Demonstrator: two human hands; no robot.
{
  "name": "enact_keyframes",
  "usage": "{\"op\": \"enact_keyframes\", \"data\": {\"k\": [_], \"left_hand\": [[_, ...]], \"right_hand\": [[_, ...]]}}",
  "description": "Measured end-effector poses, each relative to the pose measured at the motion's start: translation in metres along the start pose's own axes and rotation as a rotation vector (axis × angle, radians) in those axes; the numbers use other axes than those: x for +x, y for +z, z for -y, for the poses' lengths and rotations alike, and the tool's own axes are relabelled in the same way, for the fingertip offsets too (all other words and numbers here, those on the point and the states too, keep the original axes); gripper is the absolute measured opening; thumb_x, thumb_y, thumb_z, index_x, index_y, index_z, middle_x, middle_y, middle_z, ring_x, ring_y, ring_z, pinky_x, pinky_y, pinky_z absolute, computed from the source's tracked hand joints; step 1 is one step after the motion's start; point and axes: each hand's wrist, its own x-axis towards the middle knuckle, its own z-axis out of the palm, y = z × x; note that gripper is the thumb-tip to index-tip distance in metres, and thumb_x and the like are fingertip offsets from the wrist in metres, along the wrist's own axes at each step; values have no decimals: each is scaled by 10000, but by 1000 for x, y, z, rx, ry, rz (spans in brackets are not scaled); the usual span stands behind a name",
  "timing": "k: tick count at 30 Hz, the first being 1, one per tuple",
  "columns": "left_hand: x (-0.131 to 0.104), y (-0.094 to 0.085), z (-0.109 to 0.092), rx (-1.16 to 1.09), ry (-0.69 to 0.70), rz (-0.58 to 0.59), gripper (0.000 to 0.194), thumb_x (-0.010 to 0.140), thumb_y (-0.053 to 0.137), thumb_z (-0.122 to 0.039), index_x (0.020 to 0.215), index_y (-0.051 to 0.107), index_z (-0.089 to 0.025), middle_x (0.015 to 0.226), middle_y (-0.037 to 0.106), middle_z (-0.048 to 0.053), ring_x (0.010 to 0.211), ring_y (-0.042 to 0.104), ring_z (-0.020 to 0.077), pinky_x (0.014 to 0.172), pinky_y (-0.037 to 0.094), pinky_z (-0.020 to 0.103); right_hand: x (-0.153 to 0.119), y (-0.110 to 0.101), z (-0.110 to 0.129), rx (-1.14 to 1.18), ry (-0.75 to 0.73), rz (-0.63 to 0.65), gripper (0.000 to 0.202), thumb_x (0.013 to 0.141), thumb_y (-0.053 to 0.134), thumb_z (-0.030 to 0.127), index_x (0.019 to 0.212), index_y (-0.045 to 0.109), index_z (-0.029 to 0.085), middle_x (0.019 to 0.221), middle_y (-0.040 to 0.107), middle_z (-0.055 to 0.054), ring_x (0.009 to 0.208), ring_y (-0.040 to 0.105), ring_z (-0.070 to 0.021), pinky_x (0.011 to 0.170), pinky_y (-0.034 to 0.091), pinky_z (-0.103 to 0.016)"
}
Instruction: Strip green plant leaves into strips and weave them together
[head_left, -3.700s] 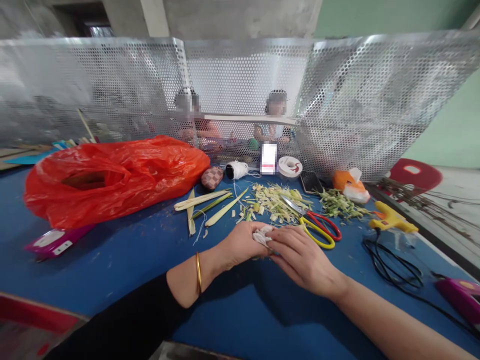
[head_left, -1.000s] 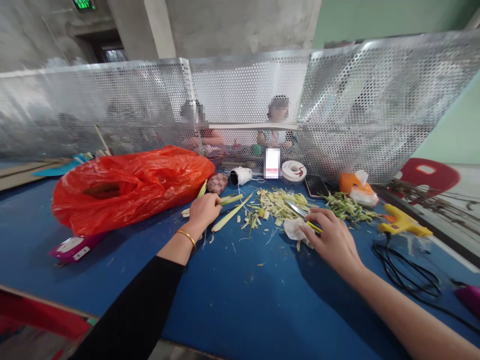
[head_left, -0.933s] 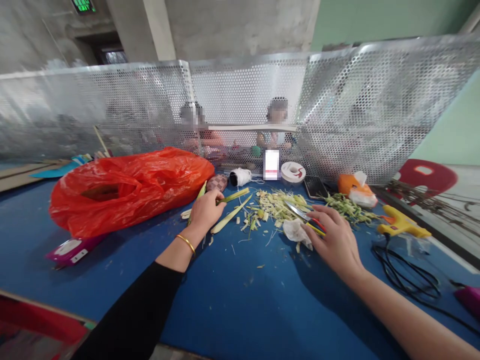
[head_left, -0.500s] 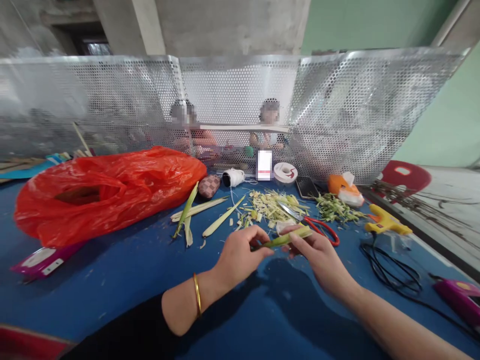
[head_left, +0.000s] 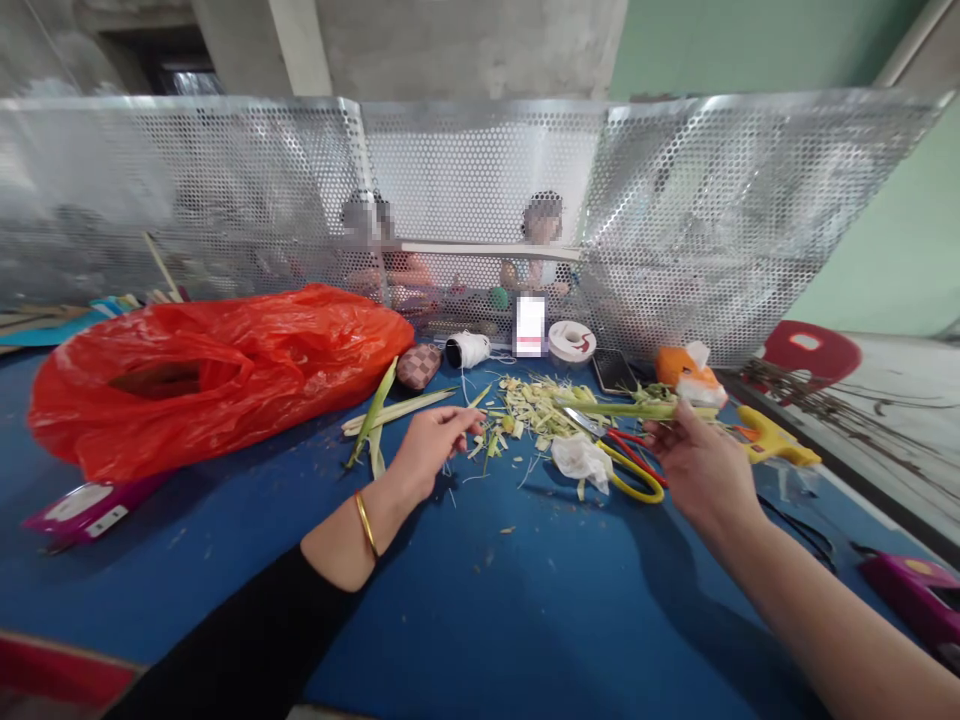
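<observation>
Both hands have drawn apart since half a second ago, when they met around the green strip (head_left: 626, 410). Now only the right hand (head_left: 697, 455) has it, pinched between thumb and fingers, nearly level, its free end over the scraps (head_left: 529, 405) by the scissors (head_left: 589, 425). That forearm slants in from the lower right, thumb uppermost. Opposite, the left hand (head_left: 435, 445) reaches forward over the pale leaf (head_left: 480, 395), fingers curled toward the thumb; whether they grip the leaf, I cannot tell.
</observation>
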Motion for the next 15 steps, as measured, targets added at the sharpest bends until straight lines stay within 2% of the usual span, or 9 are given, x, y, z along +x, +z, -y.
{"op": "enact_keyframes", "data": {"k": [2, 5, 7, 9, 11, 14, 15], "left_hand": [[6, -12, -6, -42, -17, -26, 291, 796, 618, -414, 849, 729, -151, 825, 714, 92, 536, 532, 88, 489, 373, 203], [11, -28, -17, -183, -68, -55, 363, 824, 593, -471, 889, 718, -136, 925, 726, 132, 685, 639, 135, 650, 481, 237], [14, -37, -24, -187, -86, -1, 500, 855, 491, -581, 962, 708, -144, 1028, 719, 149, 897, 672, 195, 773, 495, 270], [16, -48, -30, -121, -26, -2, 594, 875, 380, -635, 1042, 690, -157, 1115, 697, 148, 1016, 650, 221, 862, 480, 302], [18, -59, -34, 67, 124, -100, 615, 890, 324, -626, 1074, 682, -161, 1176, 674, 140, 1086, 619, 244, 934, 449, 335], [21, -72, -37, 652, 447, -417, 451, 874, 457, -509, 1099, 683, -191, 1268, 626, 94, 1241, 497, 280, 1034, 350, 359], [21, -74, -37, 807, 481, -447, 406, 854, 501, -475, 1086, 693, -203, 1262, 628, 87, 1234, 497, 286, 1029, 347, 359]], "right_hand": [[-5, 2, -5, -16, 27, 17, 247, 645, 800, 328, 701, 617, 172, 622, 646, 19, 528, 608, -119, 453, 489, -214], [-10, 3, -12, -52, 44, 52, 292, 607, 824, 348, 717, 631, 159, 652, 662, 10, 517, 597, -113, 441, 483, -210], [-11, 3, -14, -74, 41, 64, 303, 598, 830, 357, 722, 638, 158, 664, 664, 7, 527, 599, -116, 435, 476, -209], [-11, 3, -15, -91, 34, 64, 306, 596, 831, 364, 725, 645, 158, 658, 660, 8, 530, 598, -119, 435, 472, -212], [-10, 2, -16, -111, 20, 72, 311, 602, 828, 376, 730, 648, 157, 649, 655, 9, 525, 595, -119, 438, 470, -216], [-11, 2, -16, -141, 8, 99, 338, 602, 824, 410, 736, 646, 156, 631, 644, 11, 518, 595, -120, 448, 473, -221], [-11, 3, -16, -148, 14, 106, 350, 593, 827, 418, 739, 649, 154, 623, 641, 11, 516, 595, -120, 452, 475, -222]]}}
